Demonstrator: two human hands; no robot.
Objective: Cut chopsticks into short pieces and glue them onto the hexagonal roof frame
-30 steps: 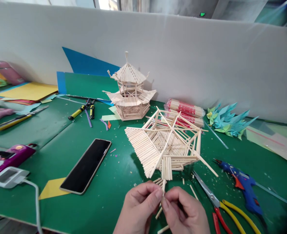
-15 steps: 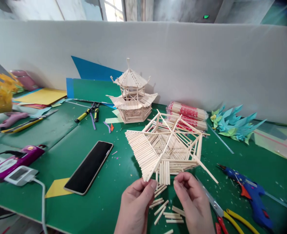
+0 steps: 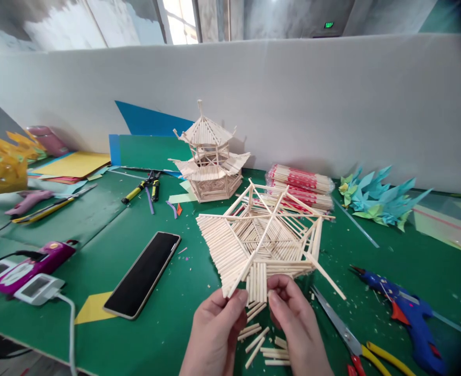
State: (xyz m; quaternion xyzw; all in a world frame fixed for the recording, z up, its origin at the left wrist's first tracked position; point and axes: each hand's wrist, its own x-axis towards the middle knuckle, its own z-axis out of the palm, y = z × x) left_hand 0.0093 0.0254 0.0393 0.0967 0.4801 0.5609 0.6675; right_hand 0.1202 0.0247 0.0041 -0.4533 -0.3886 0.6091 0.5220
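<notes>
I am flanking the short sticks [image 3: 257,282] with my left hand [image 3: 218,328] and right hand [image 3: 296,322], seemingly for alignment; whether the curled fingers [image 3: 238,303] are grasping any, I cannot tell. The stick frame [image 3: 221,244] is standing inward from the surface's [image 3: 163,337] near edge.

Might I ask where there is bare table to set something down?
Green table shows bare between the purple power strip and the phone, beyond the yellow paper. Another nearly bare patch lies between the phone and left hand. It is crowded around the right hand: cut sticks, stick model, scissors.
</notes>
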